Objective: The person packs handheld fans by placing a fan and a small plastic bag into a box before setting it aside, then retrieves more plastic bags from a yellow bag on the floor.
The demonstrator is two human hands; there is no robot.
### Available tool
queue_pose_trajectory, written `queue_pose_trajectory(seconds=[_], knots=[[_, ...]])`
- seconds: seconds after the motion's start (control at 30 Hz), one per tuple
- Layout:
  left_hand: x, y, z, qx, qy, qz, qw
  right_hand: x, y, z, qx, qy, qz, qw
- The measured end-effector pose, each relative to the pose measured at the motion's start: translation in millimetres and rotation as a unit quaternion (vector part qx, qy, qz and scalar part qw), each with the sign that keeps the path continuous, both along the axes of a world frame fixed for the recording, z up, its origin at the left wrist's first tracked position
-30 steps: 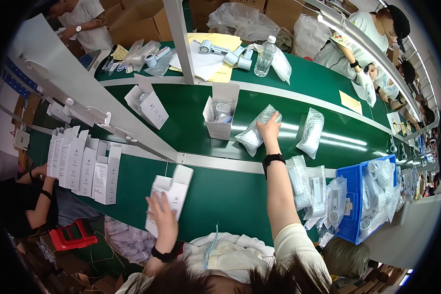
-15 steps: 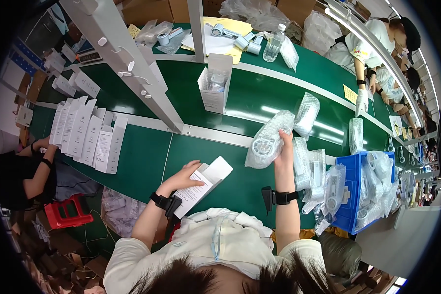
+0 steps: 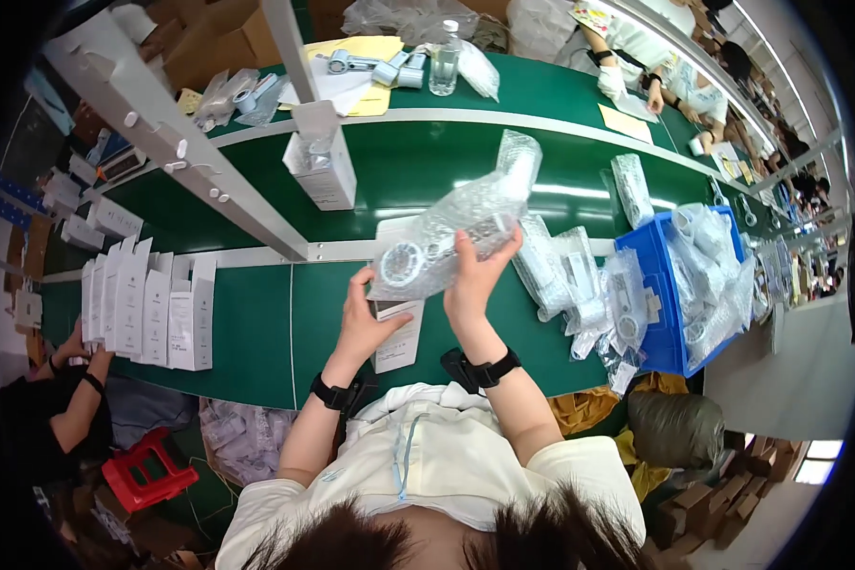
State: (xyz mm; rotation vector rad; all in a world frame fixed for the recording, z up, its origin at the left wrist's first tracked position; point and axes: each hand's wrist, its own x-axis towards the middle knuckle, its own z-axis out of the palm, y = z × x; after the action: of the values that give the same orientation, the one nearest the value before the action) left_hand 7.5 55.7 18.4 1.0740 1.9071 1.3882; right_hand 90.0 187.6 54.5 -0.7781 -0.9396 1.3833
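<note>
I see right hand (image 3: 475, 285) gripping bubble-wrapped part (image 3: 456, 233) | left hand (image 3: 366, 323) clasping white box (image 3: 396, 332) | part not yet boxed | more wrapped parts wait in blue bin (image 3: 648, 275)

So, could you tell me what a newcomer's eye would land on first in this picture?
Most likely the bubble-wrapped item, held up at the centre over the green bench by the right hand, with the left hand on a white carton beneath it. To the right, a blue bin brims with similar wrapped pieces, and a row of upright white boxes lines the bench's left.
</note>
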Motion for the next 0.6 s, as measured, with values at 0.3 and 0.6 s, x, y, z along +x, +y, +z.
queue_pose_trajectory(seconds=[0.3, 0.6], knots=[[19.2, 10.6, -26.1, 0.223, 0.049, 0.097, 0.969, 61.9, 2.8, 39.8, 0.516, -0.375, 0.185, 0.748], [6.7, -10.7, -36.1, 0.202, 0.192, 0.009, 0.96, 342.0, 59.2, -102.5, -0.161, -0.76, -0.381, 0.501]])
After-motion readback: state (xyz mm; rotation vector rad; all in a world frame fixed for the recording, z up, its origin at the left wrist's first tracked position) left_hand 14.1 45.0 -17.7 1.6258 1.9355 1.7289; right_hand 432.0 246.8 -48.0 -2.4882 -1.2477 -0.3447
